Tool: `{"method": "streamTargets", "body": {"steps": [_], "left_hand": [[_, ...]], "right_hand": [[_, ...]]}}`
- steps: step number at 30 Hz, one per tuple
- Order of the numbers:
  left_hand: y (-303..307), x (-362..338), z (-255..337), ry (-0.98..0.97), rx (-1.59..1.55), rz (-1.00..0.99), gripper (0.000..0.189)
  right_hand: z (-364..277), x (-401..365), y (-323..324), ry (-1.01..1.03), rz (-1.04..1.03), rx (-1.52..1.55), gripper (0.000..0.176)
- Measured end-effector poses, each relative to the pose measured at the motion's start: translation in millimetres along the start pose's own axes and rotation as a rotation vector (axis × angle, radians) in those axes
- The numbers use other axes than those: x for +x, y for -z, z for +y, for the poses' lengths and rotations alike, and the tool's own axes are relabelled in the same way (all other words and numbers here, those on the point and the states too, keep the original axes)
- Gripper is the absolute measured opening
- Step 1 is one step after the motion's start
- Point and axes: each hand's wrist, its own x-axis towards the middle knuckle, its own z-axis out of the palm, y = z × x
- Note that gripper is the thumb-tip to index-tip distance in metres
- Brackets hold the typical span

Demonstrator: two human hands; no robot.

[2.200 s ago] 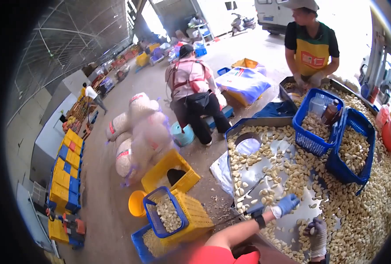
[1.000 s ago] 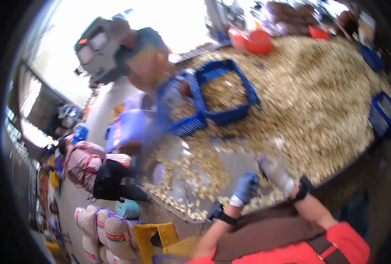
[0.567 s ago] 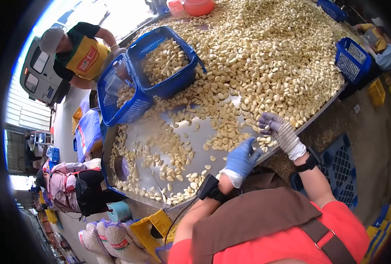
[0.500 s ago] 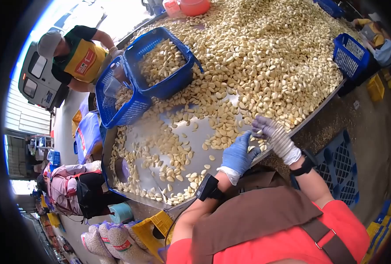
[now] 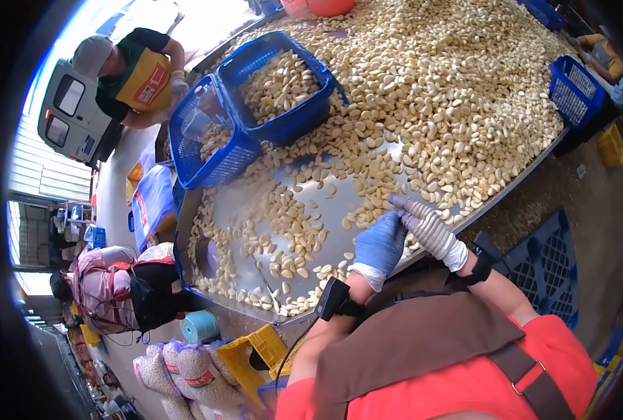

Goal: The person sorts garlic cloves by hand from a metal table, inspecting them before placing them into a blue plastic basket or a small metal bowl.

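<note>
1. At the far left of the frame, a person in pink (image 5: 108, 283) crouches below the bench (image 5: 325, 206).
2. Upper left of centre, two blue baskets (image 5: 217, 164) hold garlic cloves (image 5: 278, 77); more cloves cover the bench to the right.
3. Just right of centre, the left hand (image 5: 380, 243), blue-gloved, curls loosely at the bench's near edge. Whether it grips a clove cannot be told.
4. Touching it, the right hand (image 5: 429, 229) in a striped glove lies open, fingers straight, among the cloves.

Red tub (image 5: 329, 5) cut off at the top edge; palm sides of left hand (image 5: 380, 243) and right hand (image 5: 429, 229) hidden.
</note>
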Motion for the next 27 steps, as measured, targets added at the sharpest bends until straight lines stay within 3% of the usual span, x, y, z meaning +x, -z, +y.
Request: {"method": "streamTargets", "body": {"steps": [2, 5, 7, 9, 10, 12, 16, 18, 19, 20, 21, 22, 23, 26, 27], "left_hand": [[5.8, 1.2, -2.7, -0.01, -0.012, 0.02, 0.019], [6.9, 1.2, 3.0, -0.025, -0.133, 0.071, 0.015], [6.1, 2.3, 7.7, -0.023, -0.233, 0.095, 0.012], [5.5, 6.2, 10.9, 0.143, -0.583, 0.002, 0.012], [2.2, 7.7, 10.7, 0.146, -0.583, -0.001, 0.012], [-4.1, 11.1, 10.9, 0.235, -1.03, -0.039, 0.011], [-8.8, 15.1, 7.6, 0.334, -1.248, -0.051, 0.016], [-10.3, 14.1, -21.7, 0.272, -0.711, -0.311, 0.024], [16.1, 21.8, -24.7, 0.421, -0.518, -0.453, 0.034], [4.1, 14.9, -72.9, 0.123, -0.294, -0.277, 0.039], [40.4, 30.4, -55.4, 0.55, -0.467, -0.166, 0.037], [28.2, 36.3, -106.7, 0.46, -0.153, 0.02, 0.036], [40.9, 47.7, -115.9, 0.422, 0.009, 0.144, 0.036], [43.0, 81.3, -147.2, 0.394, 0.317, -0.005, 0.034], [36.2, 88.8, -157.5, 0.358, 0.33, -0.024, 0.032]], "right_hand": [[-8.1, 0.4, -3.5, -0.029, 0.018, -0.108, 0.031], [-12.8, -0.1, -4.1, 0.063, 0.065, 0.068, 0.021], [-13.1, -2.3, -1.0, -0.033, 0.094, 0.134, 0.021], [-23.7, -4.7, -4.0, -0.159, 0.165, 0.237, 0.02], [-22.9, -4.7, -4.2, -0.163, 0.167, 0.239, 0.02], [-22.0, -3.7, -4.3, -0.261, 0.218, 0.655, 0.019], [-28.7, -3.2, -2.1, -0.361, 0.297, 0.842, 0.019], [-29.1, -19.4, 24.2, -0.258, 0.263, 0.674, 0.027], [-38.1, -33.0, 44.9, -0.309, 0.173, 0.392, 0.029], [-47.8, -45.3, 67.0, -0.355, 0.084, 0.11, 0.033], [-51.2, -52.1, 81.9, -0.35, -0.001, -0.235, 0.033], [-50.5, -61.0, 92.9, -0.348, -0.089, -0.576, 0.034], [-45.5, -68.2, 103.0, -0.347, -0.121, -0.749, 0.032], [-52.7, -54.2, 100.1, -0.223, 0.012, -1.013, 0.028], [-43.8, -44.8, 94.7, -0.09, 0.091, -0.913, 0.028]]}}
